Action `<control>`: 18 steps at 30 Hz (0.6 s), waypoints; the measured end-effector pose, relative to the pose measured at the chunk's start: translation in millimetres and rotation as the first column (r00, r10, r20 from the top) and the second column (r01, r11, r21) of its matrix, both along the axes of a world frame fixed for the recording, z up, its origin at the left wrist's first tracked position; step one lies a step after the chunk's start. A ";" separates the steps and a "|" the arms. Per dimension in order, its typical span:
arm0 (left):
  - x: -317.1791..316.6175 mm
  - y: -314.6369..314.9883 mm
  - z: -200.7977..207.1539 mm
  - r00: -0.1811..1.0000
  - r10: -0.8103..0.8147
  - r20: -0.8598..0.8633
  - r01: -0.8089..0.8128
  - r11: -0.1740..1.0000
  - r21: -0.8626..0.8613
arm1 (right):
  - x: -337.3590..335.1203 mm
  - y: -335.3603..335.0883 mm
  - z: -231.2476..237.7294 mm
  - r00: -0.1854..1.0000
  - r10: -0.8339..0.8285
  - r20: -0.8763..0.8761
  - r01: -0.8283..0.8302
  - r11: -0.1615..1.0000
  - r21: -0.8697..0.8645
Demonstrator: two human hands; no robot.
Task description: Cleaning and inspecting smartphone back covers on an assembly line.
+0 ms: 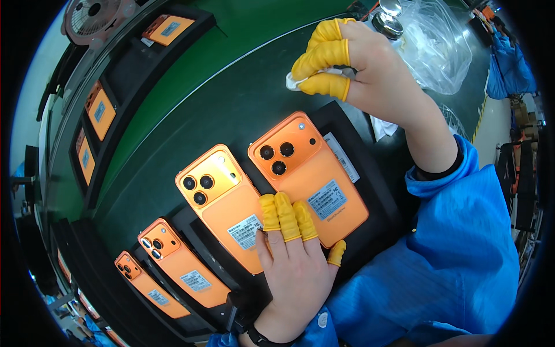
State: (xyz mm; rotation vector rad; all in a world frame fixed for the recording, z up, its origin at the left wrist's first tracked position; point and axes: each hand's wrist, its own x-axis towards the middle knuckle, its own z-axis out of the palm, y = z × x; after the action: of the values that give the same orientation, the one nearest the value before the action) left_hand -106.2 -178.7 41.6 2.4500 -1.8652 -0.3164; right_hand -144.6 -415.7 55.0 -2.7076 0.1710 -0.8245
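My left hand [298, 257] lies palm down with fingers stretched out. Yellow finger cots cover its thumb and three fingers, and their tips rest on an orange phone [341, 222], near the phone beside it. Both phones lie back up, each with three camera lenses and a stuck-on label. The second orange phone [222, 211] sits just to the left. Raised above and beyond them, my right hand [347, 63], also in yellow finger cots, pinches a folded white wiping cloth [293, 82] between thumb and fingers. Part of the cloth is hidden inside the grip.
Two more orange phones [188, 269] lie in a black tray [384, 191] toward the lower left. Across the green table [231, 87], another black tray [136, 63] holds several phones. A clear plastic bag [445, 52] and a round metal-lidded container [387, 26] stand at far right. A fan [95, 17] is at upper left.
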 end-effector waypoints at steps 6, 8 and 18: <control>-5.7 -6.4 3.0 1.000 0.016 -0.006 -0.016 1.000 0.005 | 0.1 -10.3 0.3 0.999 0.000 0.055 -0.001 1.000 0.015; -7.7 -10.0 4.4 1.000 0.013 -0.002 -0.013 1.000 0.006 | -1.1 -13.0 0.4 0.999 0.012 0.050 -0.013 1.000 0.014; -9.4 -19.4 12.0 1.000 0.018 -0.017 -0.017 0.999 0.037 | -30.6 -35.9 42.6 0.900 -0.434 0.036 0.432 0.901 0.043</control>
State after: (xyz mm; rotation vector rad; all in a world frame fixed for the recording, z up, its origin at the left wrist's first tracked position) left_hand -115.6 -198.1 53.7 2.4773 -1.8465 -0.3738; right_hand -175.2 -451.6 97.7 -2.6505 0.7950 -0.9857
